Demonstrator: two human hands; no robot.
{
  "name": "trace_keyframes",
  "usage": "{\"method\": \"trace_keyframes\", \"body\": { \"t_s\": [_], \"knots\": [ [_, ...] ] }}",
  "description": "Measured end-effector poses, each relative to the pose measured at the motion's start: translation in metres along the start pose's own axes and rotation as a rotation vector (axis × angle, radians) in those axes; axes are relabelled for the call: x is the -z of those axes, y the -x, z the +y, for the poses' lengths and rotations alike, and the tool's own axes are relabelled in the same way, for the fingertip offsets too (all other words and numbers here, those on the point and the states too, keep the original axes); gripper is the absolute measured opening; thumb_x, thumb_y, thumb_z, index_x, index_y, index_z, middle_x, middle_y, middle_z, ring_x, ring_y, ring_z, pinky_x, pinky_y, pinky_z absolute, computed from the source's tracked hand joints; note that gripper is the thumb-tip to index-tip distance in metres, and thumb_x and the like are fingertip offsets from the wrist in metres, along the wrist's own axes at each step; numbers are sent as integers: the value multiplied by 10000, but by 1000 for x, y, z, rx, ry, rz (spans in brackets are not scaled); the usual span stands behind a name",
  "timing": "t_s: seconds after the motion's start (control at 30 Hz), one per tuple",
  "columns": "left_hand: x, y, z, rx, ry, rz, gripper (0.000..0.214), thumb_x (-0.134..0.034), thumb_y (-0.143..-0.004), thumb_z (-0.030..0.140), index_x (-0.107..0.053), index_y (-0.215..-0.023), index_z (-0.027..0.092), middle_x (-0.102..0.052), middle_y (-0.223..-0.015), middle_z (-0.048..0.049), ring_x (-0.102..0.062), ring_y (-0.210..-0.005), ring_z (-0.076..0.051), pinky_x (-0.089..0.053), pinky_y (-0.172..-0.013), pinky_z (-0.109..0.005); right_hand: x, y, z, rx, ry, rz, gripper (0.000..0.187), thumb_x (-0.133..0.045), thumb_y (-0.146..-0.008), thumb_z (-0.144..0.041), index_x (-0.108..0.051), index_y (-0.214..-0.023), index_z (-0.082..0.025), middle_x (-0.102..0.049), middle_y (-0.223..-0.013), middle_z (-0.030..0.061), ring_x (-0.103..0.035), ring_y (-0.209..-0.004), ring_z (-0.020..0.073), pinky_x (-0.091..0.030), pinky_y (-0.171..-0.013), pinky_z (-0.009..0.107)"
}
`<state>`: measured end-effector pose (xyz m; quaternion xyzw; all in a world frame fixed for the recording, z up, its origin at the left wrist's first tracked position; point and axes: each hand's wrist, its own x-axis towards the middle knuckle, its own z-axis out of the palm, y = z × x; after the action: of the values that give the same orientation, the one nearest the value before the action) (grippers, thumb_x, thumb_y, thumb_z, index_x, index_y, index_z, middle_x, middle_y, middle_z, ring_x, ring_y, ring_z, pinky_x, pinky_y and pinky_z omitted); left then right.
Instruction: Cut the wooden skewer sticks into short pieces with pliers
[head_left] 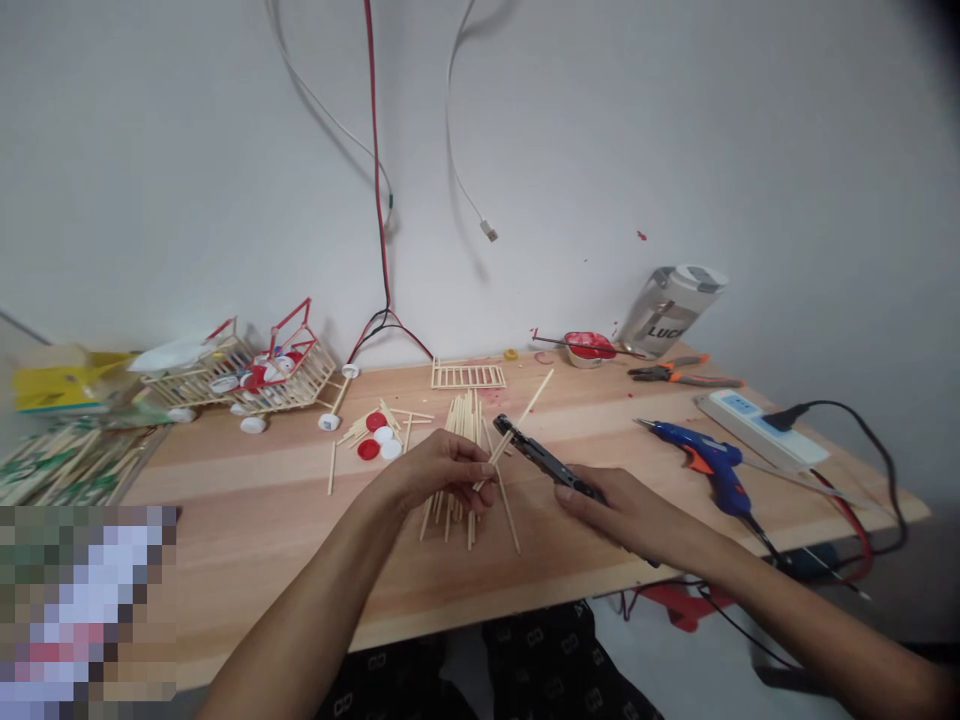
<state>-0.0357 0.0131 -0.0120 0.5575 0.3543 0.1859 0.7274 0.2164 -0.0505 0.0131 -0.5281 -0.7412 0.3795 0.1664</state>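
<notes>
My left hand [442,470] pinches a thin wooden stick [525,415] that slants up to the right above a loose pile of sticks [465,450] on the wooden table [247,520]. My right hand [622,510] grips a black cutting tool [536,455], whose tip meets the held stick near the left fingers. Red and white bottle caps [379,440] lie just left of the pile.
A blue glue gun [709,460] and a white power strip [757,420] lie at the right, pliers [686,375] and a red dish [589,348] behind. A stick-built cart [255,375] stands far left, a small stick fence [467,374] by the wall. Cables hang above.
</notes>
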Motion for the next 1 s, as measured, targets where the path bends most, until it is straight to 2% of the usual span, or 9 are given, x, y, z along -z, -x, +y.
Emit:
{"method": "trace_keyframes", "body": {
  "t_s": [0.2, 0.37, 0.57, 0.8, 1.0],
  "knots": [
    [-2, -1, -1, -4, -31, 18, 310, -721, -704, 382, -657, -792, 92, -685, -679, -68, -639, -534, -134, -475, -521, -228, -2, 0, 2, 8, 14, 12, 472, -382, -872, -583, -605, -838, -169, -618, -778, 51, -542, -726, 196, -400, -636, 282],
    [-3, -3, -3, 11, -41, 37, 342, -730, -684, 404, -654, -794, 89, -681, -660, -64, -639, -521, -136, -466, -493, -217, -5, -1, 3, -42, 26, 2, 474, -368, -871, -599, -535, -731, -178, -572, -652, 31, -510, -591, 155, -359, -520, 249],
    [-2, -6, -4, 14, -44, 66, 343, -727, -680, 407, -645, -770, 87, -676, -646, -55, -626, -503, -121, -457, -478, -202, -9, -6, 10, -84, -29, -40, 517, -346, -862, -639, -500, -697, -174, -566, -591, 28, -506, -494, 130, -347, -444, 230],
    [-2, -6, -4, 15, -57, 89, 357, -734, -662, 418, -637, -763, 89, -663, -620, -39, -602, -471, -105, -452, -462, -196, -12, -5, 8, -76, -49, -46, 549, -314, -862, -657, -485, -662, -175, -531, -512, 12, -483, -430, 116, -336, -414, 222],
    [-3, -5, -3, 22, -64, 52, 351, -733, -654, 419, -633, -745, 95, -662, -609, -43, -607, -479, -115, -441, -465, -201, -13, 1, 4, -67, 5, -22, 533, -305, -888, -619, -474, -641, -178, -541, -510, 17, -489, -446, 119, -342, -447, 233]
  ]
}}
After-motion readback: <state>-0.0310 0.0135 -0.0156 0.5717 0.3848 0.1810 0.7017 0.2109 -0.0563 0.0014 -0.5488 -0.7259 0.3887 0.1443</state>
